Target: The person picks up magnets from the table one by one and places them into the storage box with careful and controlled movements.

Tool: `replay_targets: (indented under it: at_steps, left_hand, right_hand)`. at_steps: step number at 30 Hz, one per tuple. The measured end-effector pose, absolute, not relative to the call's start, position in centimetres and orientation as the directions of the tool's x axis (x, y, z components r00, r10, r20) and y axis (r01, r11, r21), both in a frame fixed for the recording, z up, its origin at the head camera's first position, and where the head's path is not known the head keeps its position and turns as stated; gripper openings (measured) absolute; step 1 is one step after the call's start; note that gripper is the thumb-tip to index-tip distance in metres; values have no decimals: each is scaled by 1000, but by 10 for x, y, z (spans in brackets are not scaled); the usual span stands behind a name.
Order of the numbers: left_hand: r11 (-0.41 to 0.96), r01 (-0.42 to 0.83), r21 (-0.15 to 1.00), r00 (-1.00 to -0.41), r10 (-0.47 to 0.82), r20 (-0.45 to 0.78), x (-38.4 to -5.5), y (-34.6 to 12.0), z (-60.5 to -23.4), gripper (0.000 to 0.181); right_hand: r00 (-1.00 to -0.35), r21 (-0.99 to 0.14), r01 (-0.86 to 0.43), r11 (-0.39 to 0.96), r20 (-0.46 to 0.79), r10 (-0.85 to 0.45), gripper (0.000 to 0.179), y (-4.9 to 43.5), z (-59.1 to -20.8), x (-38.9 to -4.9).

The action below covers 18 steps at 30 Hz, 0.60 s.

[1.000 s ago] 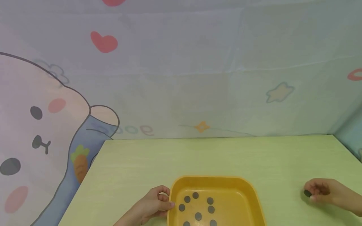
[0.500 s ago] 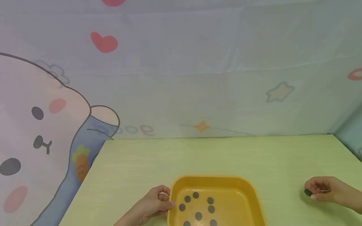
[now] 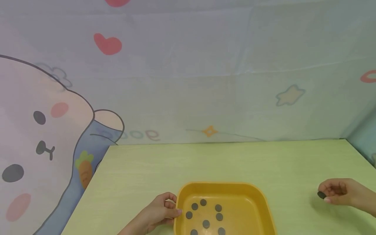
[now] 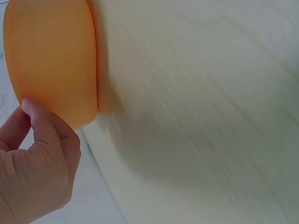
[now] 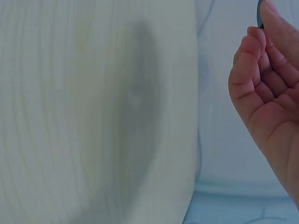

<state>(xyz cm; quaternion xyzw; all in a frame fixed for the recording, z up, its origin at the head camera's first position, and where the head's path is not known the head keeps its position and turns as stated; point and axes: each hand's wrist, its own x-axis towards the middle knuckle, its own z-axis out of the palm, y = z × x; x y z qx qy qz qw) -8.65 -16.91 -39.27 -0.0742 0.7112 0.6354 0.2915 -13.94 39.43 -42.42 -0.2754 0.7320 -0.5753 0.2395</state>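
A yellow plastic tray (image 3: 226, 187) stands at the front middle of the table, its near side cut off by the head view. My left hand (image 3: 160, 210) grips its left rim, thumb on the inside; in the left wrist view that hand (image 4: 42, 158) pinches the tray's edge (image 4: 51, 56). Several flat dark grey discs (image 3: 206, 224) lie scattered in the tray, mostly toward its left. Well to the right, my right hand (image 3: 342, 194) pinches one dark disc (image 3: 321, 195) between thumb and fingertips, raised over its shadow. Only the disc's edge (image 5: 259, 14) shows in the right wrist view.
The pale green table (image 3: 235, 163) extends behind and to both sides of the tray. A printed cloth (image 3: 191, 81) with hearts and a cartoon animal hangs along the table's back edge. More bluish cloth (image 3: 364, 130) hangs at the right side.
My right hand has risen a little with the disc still pinched, shifting slightly up and right in the head view. The left hand, tray and discs in it stay put.
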Motion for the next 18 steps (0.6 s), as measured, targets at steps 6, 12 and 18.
replay_targets:
  at_steps: [6, 12, 18]
  left_hand:
    - [186, -477, 859, -818, 262, -512, -85, -169, -392, 27]
    - [183, -471, 863, -821, 266, -505, -86, -170, -392, 28]
    - [185, -471, 863, -823, 259, -505, -86, -169, -392, 28]
  right_hand:
    - [-763, -967, -105, 232, -72, -642, 45, 393, -416, -140]
    - [-769, -964, -125, 233, -54, -637, 45, 391, -411, -140]
    - [-752, -970, -132, 205, -37, -659, 45, 387, -409, -144]
